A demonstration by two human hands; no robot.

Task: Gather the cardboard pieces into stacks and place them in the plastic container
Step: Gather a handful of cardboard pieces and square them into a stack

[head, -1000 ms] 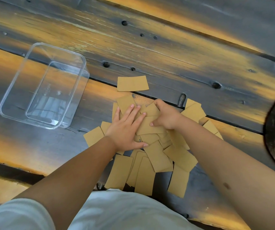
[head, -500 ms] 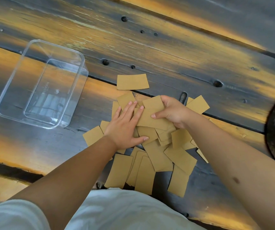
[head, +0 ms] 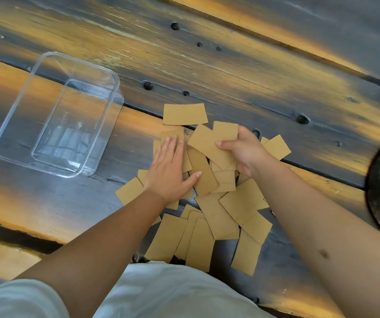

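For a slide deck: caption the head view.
Right hand lifts cardboard pieces while left hand presses the pile; plastic container sits empty.

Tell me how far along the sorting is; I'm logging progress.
Nothing is done: the plastic container holds no cardboard. In hand: the right hand grips a few pieces while the left hand lies flat on the pile. Stacking and loading remain.
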